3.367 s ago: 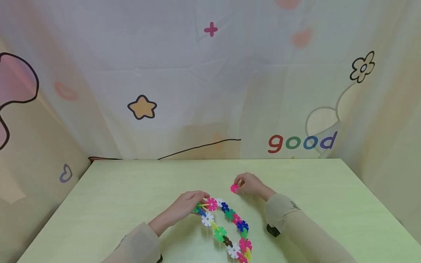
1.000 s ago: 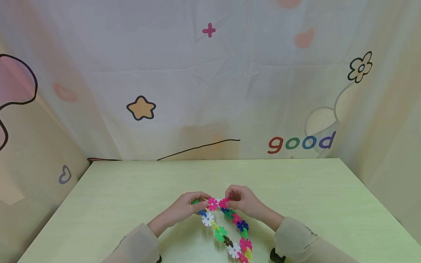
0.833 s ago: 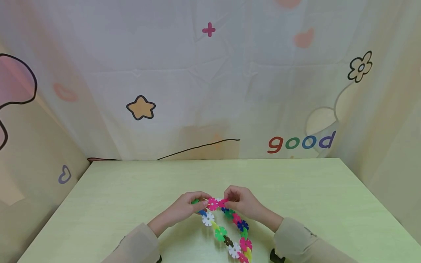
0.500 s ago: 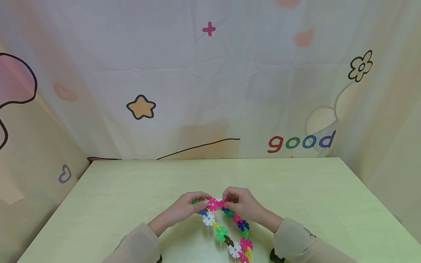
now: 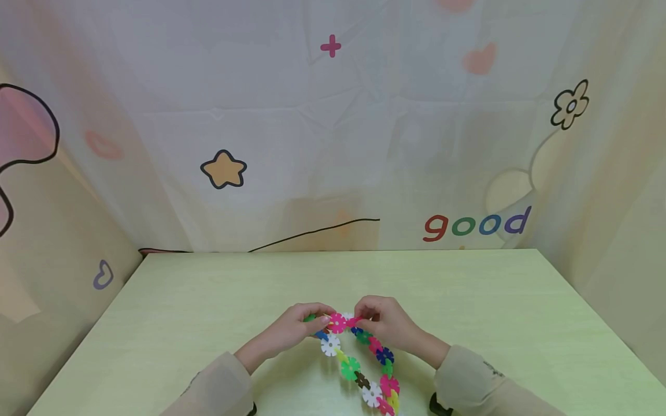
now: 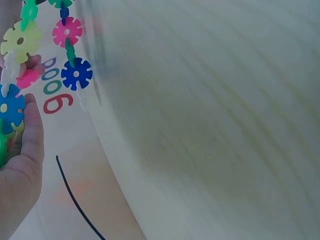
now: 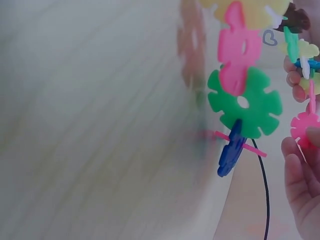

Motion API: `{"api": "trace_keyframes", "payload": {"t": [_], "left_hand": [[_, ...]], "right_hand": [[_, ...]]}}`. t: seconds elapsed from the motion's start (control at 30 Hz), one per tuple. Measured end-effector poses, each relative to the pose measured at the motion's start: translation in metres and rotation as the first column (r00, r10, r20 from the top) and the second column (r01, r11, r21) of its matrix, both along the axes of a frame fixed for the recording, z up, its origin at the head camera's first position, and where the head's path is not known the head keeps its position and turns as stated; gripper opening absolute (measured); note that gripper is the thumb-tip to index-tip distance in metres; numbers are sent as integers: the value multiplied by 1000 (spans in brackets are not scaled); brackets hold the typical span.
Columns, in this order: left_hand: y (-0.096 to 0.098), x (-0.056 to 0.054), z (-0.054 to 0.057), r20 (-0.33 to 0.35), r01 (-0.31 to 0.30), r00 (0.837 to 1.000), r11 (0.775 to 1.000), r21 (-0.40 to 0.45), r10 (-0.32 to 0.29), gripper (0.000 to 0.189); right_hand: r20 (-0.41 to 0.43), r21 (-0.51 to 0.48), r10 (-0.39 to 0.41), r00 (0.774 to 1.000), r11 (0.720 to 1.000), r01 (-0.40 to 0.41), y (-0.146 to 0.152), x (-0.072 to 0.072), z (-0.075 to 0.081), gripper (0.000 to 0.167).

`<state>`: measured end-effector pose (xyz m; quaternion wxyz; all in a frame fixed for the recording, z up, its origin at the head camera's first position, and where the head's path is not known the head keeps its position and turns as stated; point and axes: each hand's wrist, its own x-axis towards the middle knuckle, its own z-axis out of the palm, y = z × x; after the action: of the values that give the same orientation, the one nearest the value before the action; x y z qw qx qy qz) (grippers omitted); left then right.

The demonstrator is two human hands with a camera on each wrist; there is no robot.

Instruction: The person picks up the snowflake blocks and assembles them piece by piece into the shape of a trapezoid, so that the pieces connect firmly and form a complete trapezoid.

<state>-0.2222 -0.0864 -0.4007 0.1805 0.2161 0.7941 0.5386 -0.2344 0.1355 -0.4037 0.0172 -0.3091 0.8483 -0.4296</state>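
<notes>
A chain of slotted plastic snowflake discs [image 5: 350,368] in several colours loops toward the front of the table in the head view. My left hand [image 5: 296,326] grips it near one end, thumb by a pink disc [image 5: 337,323]. Green and blue discs lie partly hidden at its fingers. My right hand [image 5: 392,322] pinches another pink disc [image 7: 302,127] between thumb and fingertips, edge to edge against the first one. In the left wrist view, a blue disc [image 6: 14,107] sits by the left hand's thumb, and a dark blue disc [image 6: 76,74] hangs on the other strand.
The pale green table [image 5: 208,294] stretches out around both hands. Behind it hangs a printed curtain [image 5: 291,144] with a star and the word "good". Dark bands show at both sleeves [image 5: 463,370].
My right hand has come in from the back right with the pink disc and brought it against the chain's pink disc. Over the last second it shifts only slightly; the left hand stays put.
</notes>
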Motion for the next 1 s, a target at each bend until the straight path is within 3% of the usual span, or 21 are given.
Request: {"api": "trace_keyframes", "payload": {"t": [0.3, 0.5, 1.0], "left_hand": [[1, 0, -2, 23, 14, 1000, 1000, 21, -14, 34], [1, 0, -3, 33, 15, 999, 999, 35, -16, 34], [7, 5, 0, -38, -18, 999, 999, 29, 19, 32]], "right_hand": [[-12, -47, 4, 1000, 999, -4, -1, 1, -3, 5], [-82, -68, 6, 997, 998, -12, -2, 3, -6, 6], [-246, -134, -45, 968, 991, 12, -7, 10, -10, 8]]}}
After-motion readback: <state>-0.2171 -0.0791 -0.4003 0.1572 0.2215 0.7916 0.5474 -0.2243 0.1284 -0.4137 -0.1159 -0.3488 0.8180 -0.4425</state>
